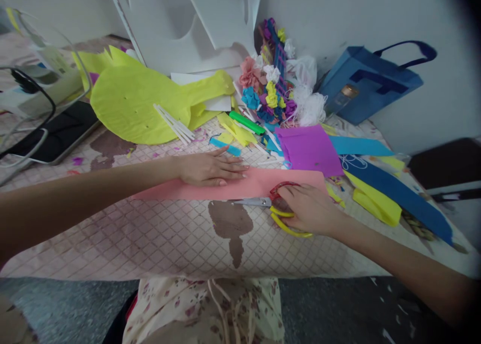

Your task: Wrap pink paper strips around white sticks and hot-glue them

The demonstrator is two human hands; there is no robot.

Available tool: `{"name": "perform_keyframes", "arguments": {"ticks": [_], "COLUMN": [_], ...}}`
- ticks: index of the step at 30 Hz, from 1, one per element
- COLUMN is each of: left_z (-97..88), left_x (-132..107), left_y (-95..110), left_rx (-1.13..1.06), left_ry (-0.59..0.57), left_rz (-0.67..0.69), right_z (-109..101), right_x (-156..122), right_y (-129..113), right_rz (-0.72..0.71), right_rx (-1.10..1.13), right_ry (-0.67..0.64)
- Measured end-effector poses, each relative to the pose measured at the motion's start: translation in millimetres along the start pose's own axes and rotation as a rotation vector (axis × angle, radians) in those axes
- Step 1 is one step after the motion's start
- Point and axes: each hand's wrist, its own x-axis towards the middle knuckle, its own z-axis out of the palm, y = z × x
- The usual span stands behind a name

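A long strip of pink paper point(259, 183) lies flat across the table in front of me. My left hand point(210, 169) rests palm down on its upper side, fingers stretched out to the right. In my right hand point(308, 206) is a pair of scissors point(259, 202) with red and yellow handles; my fingers are in the loops. The blades point left along the strip's near edge and look closed or nearly so. Just beyond the right hand is a folded purple paper point(311, 151). A short blue strip point(225, 146) lies above my left fingertips.
Yellow paper cutouts point(139, 103) and white sticks point(174, 124) lie at the back left, near a tablet point(60, 133) and cables. Crumpled paper flowers point(259, 83), a green marker point(247, 123) and a blue bag point(372, 83) stand behind. Blue strips point(402, 193) cover the right side.
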Motion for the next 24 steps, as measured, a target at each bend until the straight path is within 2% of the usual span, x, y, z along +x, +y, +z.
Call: {"name": "perform_keyframes", "arguments": {"ticks": [5,12,16,24], "left_z": [2.8,3.6,3.0,5.3], "left_x": [-2.7,-2.0,-2.2,-2.7], "left_y": [0.7,0.1,0.7,-1.7], "left_rx": [0.006,0.004,0.033,0.058], "left_ry": [-0.063,-0.055,-0.067,-0.067], "left_rz": [-0.033,-0.028,-0.024,-0.009], "right_z": [0.8,4.0,5.9,0.0], "right_x": [5.9,5.5,2.6,2.1], "right_y": [-2.5,-0.8,-1.5,-5.8], "right_rz": [-0.032,-0.072,-0.057,-0.012], "right_rx": [-0.003,-0.036,-0.08,0.008], "right_ry": [0.02,0.012,0.007,0.035]}}
